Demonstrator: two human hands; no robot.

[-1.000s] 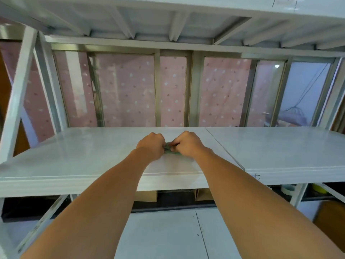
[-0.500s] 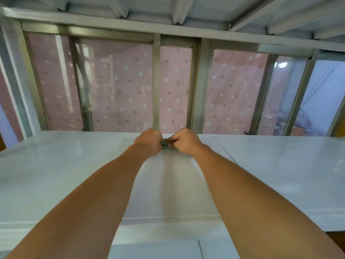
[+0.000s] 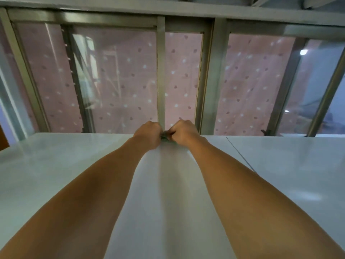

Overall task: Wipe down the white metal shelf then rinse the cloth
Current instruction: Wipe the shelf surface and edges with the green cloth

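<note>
The white metal shelf [image 3: 56,171] fills the lower half of the view, its glossy top running back to a window. Both arms stretch across it. At the shelf's far edge my left hand [image 3: 148,134] and my right hand [image 3: 183,132] are fisted side by side, knuckles up. A small green cloth [image 3: 165,138] is pinched between them and pressed onto the shelf. Only a dark green sliver of the cloth shows; the rest is hidden under the fists.
A metal-framed sliding window [image 3: 161,75] stands right behind the shelf's far edge, with a pink dotted curtain [image 3: 130,86] behind the glass. A seam [image 3: 240,156] divides the shelf top on the right. The upper shelf's underside [image 3: 186,8] hangs overhead.
Both hands have pushed the cloth away from me, from near the shelf's front edge to its far edge by the window. The view has moved in over the shelf.
</note>
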